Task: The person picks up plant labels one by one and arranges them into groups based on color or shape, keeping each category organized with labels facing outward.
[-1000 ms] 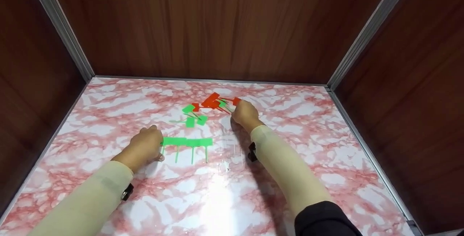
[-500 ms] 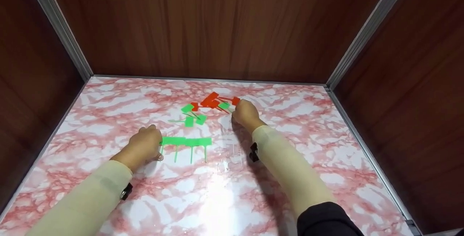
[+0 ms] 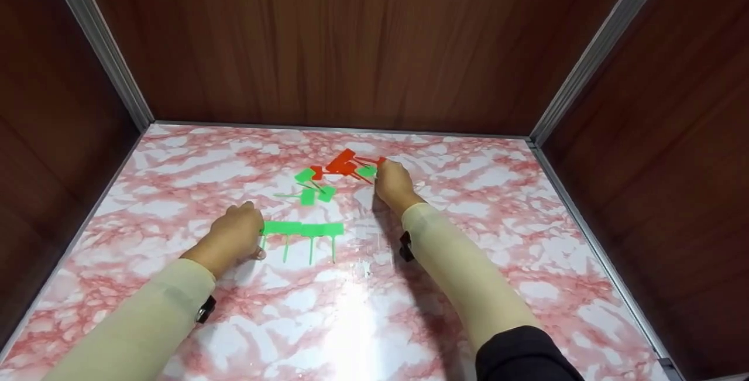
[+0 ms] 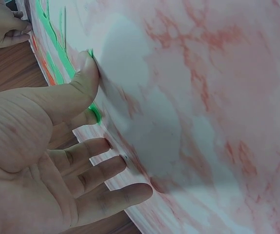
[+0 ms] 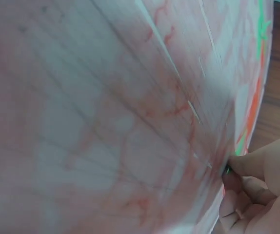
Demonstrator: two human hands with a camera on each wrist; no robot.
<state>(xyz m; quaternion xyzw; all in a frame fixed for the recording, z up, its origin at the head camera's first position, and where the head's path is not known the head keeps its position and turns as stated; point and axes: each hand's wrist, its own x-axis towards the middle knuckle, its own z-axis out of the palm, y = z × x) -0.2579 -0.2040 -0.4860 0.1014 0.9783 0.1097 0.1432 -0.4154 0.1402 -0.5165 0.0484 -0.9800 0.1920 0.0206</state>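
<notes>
My left hand (image 3: 236, 232) is at the left end of a row of green flag cable ties (image 3: 322, 229), their tails pointing towards me. In the left wrist view, its thumb and index finger touch green plastic (image 4: 96, 115), while the other fingers are fairly straight. At the loose pile, my right hand (image 3: 395, 184) pinches the tail of a green flag cable tie (image 3: 367, 171); a green bit (image 5: 228, 169) shows at the fingertips in the right wrist view. Red flag cable ties (image 3: 340, 161) lie against it, one flag partly hidden behind that hand.
Several loose green flag cable ties (image 3: 308, 196) lie between the pile and the row, tails crossing. The pink-and-white marbled tabletop (image 3: 491, 287) is glossy, with a bright reflection in front. Brown wood-grain panels (image 3: 351, 47) in metal frames enclose the back and sides.
The green flag cable tie at my right hand has slid right, out from among the red ones, and more of its flag shows. My left hand stays at the row's end.
</notes>
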